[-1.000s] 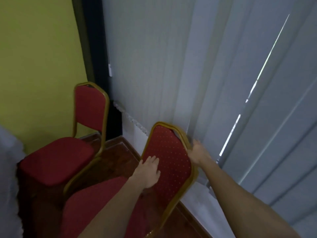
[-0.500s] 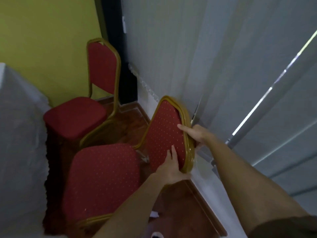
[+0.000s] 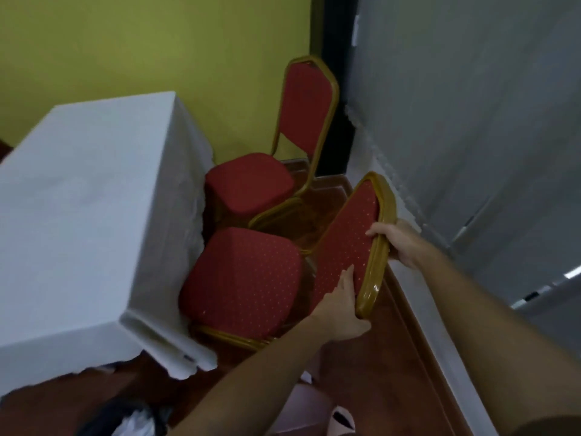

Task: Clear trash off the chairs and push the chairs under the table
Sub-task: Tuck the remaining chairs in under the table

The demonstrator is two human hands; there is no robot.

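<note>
Near chair (image 3: pixel 248 275), red dotted upholstery, gilt metal frame: both grips are clamping its backrest. Left grip (image 3: pixel 342 302) is holding the frame's lower side edge, fingers lying on the padding. Right grip (image 3: pixel 401 243) is wrapping the upper rail from behind. Seat is standing just beside the white-draped desk (image 3: pixel 78 199), front edge at the hanging cloth, not yet under it. No trash is showing on the seat. Far chair (image 3: pixel 251 187), same pattern, is sitting by the desk's far corner. Handling, as judged: frame stiff, moderately weighty, lacquer likely slippery. Padding is yielding, so the rail is offering the firmer hold for pushing.
</note>
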